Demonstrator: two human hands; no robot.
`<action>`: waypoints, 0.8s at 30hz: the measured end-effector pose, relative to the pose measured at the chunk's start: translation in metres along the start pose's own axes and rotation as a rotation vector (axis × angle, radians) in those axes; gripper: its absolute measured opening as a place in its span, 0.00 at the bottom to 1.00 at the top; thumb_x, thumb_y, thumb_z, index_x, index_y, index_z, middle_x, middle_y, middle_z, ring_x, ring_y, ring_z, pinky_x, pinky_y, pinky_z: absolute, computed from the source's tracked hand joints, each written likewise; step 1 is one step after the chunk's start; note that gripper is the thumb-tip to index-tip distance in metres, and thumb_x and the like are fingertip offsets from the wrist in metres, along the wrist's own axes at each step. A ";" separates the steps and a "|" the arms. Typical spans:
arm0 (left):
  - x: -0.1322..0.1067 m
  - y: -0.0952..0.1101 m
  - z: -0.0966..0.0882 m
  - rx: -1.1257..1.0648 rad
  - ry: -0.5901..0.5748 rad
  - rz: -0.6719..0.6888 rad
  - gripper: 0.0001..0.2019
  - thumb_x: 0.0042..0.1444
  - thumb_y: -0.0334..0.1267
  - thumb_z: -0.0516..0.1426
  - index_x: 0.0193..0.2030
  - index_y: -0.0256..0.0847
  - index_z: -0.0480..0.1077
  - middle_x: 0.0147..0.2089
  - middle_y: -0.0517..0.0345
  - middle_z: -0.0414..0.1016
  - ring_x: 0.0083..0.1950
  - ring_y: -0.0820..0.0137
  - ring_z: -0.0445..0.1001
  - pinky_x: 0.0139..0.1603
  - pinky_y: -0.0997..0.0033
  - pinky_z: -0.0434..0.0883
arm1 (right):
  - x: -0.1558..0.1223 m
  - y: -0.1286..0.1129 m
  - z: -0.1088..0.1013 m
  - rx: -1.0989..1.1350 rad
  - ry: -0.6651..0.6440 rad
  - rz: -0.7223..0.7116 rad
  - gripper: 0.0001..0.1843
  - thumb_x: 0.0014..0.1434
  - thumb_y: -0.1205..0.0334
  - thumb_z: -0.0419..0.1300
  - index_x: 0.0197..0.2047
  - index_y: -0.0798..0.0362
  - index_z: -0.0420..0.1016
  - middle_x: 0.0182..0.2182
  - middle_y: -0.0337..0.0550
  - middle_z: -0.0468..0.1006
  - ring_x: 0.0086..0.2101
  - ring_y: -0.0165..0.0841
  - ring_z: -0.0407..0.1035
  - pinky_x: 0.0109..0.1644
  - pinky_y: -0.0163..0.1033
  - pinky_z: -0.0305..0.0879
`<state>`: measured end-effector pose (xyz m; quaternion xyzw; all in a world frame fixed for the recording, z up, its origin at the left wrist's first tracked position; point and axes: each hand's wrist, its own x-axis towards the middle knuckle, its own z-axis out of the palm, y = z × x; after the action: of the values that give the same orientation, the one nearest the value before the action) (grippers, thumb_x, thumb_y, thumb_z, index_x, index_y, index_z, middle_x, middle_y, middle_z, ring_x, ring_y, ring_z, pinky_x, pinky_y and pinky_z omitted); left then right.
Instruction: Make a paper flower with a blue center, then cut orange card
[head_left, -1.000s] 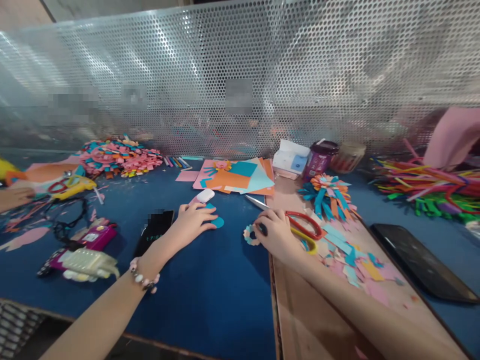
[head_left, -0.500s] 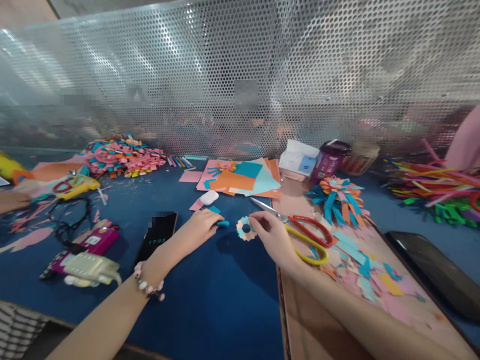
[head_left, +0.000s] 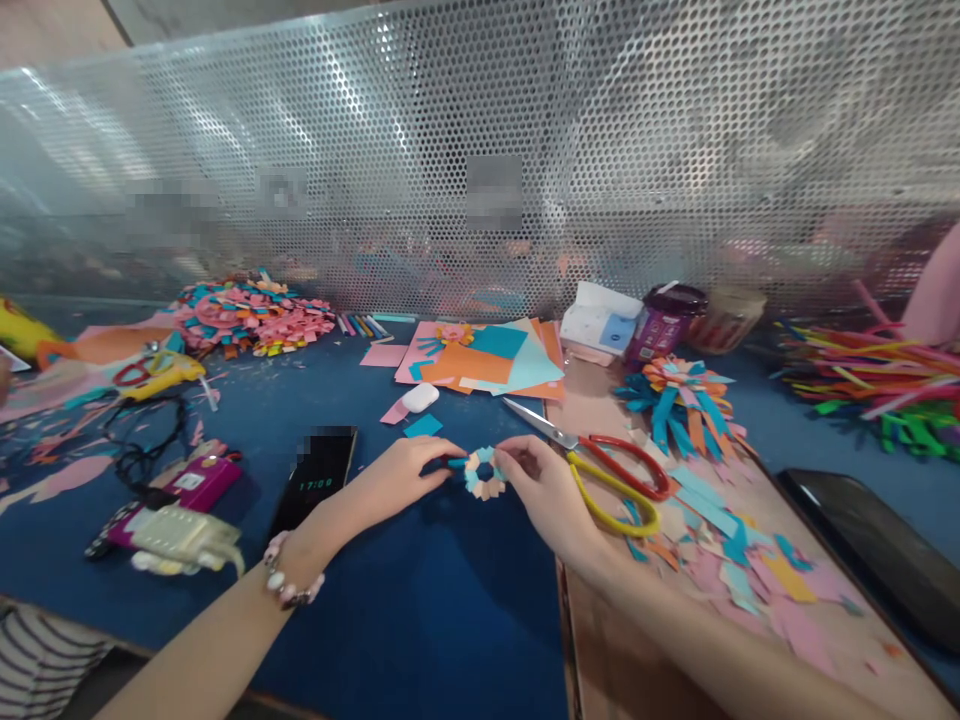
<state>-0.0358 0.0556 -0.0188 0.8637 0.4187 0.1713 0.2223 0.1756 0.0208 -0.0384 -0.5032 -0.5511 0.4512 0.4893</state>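
Over a blue table [head_left: 420,600], the right hand [head_left: 544,485] pinches a small paper ring [head_left: 484,472] of peach and teal petals. The left hand [head_left: 401,472], fingertips closed on a teal strip [head_left: 456,462], meets the ring's left edge. Scissors [head_left: 600,470] lie just right.

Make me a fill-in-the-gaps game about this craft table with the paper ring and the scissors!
1. The left hand pinches a teal strip at the edge of the paper ring that the right hand holds, over the ___ table top.
2. The scissors beside the right hand have one red handle and one ___ handle.
3. The beaded bracelet is on the ___ wrist.

Missing words: blue, yellow, left.
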 end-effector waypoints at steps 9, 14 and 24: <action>-0.003 0.018 0.004 -0.244 -0.065 -0.088 0.11 0.54 0.31 0.57 0.43 0.43 0.75 0.42 0.58 0.79 0.43 0.65 0.77 0.46 0.67 0.70 | -0.005 0.001 0.012 0.061 -0.051 0.020 0.11 0.59 0.52 0.59 0.38 0.51 0.69 0.30 0.39 0.74 0.29 0.32 0.69 0.32 0.37 0.65; -0.005 0.019 0.007 -0.643 -0.121 -0.166 0.23 0.52 0.29 0.59 0.56 0.42 0.69 0.51 0.53 0.78 0.51 0.64 0.77 0.54 0.63 0.71 | -0.006 -0.002 0.011 0.027 -0.024 -0.026 0.09 0.59 0.55 0.60 0.36 0.52 0.70 0.31 0.39 0.74 0.32 0.31 0.70 0.36 0.36 0.67; -0.004 0.019 0.002 -0.868 -0.127 -0.316 0.21 0.57 0.35 0.58 0.58 0.40 0.69 0.54 0.48 0.78 0.54 0.61 0.77 0.55 0.57 0.71 | -0.004 -0.004 0.008 0.022 -0.015 0.008 0.12 0.57 0.52 0.63 0.35 0.53 0.72 0.29 0.39 0.74 0.29 0.31 0.68 0.32 0.35 0.64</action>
<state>-0.0247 0.0416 -0.0107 0.6251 0.4202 0.2413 0.6119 0.1669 0.0168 -0.0355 -0.4965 -0.5477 0.4632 0.4888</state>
